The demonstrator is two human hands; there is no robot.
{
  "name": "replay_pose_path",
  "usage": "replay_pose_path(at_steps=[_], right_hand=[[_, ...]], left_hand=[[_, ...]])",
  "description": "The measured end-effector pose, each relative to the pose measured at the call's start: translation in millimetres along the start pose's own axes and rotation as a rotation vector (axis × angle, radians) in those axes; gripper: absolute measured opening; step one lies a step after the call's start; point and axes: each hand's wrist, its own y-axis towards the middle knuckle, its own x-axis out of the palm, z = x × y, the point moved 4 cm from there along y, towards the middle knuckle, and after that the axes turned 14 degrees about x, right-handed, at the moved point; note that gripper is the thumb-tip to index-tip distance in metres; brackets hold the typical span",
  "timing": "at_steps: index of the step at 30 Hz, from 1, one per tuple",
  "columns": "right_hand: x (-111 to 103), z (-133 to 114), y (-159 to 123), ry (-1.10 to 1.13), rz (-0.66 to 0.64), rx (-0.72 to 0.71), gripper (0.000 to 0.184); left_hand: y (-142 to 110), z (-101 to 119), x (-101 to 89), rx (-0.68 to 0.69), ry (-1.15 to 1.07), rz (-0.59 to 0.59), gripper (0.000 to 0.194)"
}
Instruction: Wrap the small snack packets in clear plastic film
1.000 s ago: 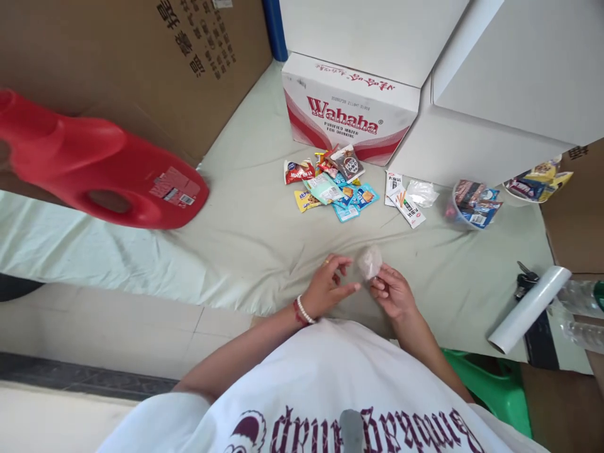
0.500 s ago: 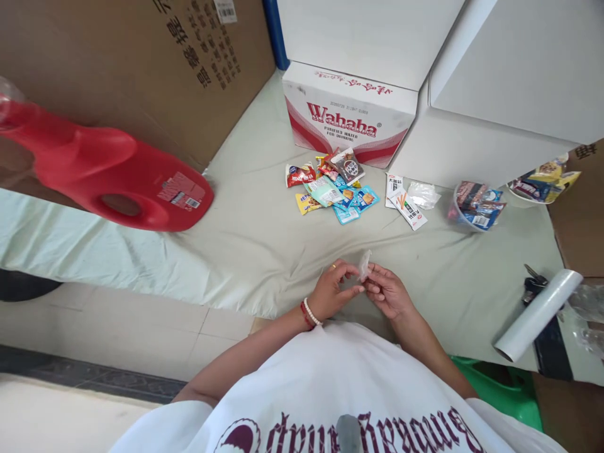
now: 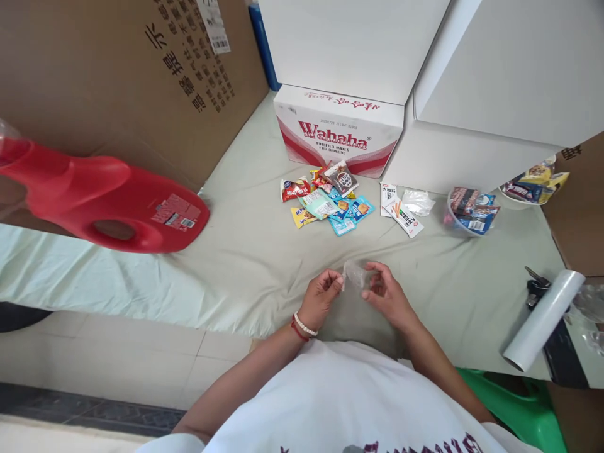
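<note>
My left hand [image 3: 321, 296] pinches one edge of a small clear plastic bag [image 3: 354, 275] above the cloth-covered table. On the bag's other side my right hand [image 3: 385, 294] has its thumb and fingers apart, its fingertips close to the plastic; whether they touch it I cannot tell. Beyond the hands lies a pile of small snack packets [image 3: 325, 196]. To its right are white snack sachets [image 3: 402, 214] beside a folded clear plastic piece [image 3: 418, 202].
A Wahaha carton [image 3: 337, 135] stands behind the packets. On the left lies a large red jug [image 3: 108, 195] against a brown box [image 3: 117, 82]. At right are a clear tub of snacks [image 3: 472, 211], a second bowl [image 3: 533, 185], and a plastic film roll [image 3: 543, 321].
The bag has gone from my right hand to my left, and my right fingers have come apart. The camera view has shifted slightly.
</note>
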Motion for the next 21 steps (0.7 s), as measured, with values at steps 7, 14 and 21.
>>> replay_pose_path(at_steps=[7,14,21], right_hand=[[-10,2,9,0.019,-0.024,0.086,0.036],[-41,-7,9,0.063,0.116,0.125,0.044],[2,-17,-13,-0.052,-0.013,0.057,0.042]], left_hand=[[7,7,-17.8,-0.04,-0.116,0.008,0.051],[3,8,-24.3,-0.133,-0.261,-0.065,0.055],[1,12,-12.1,0.029,-0.132,-0.149,0.052]])
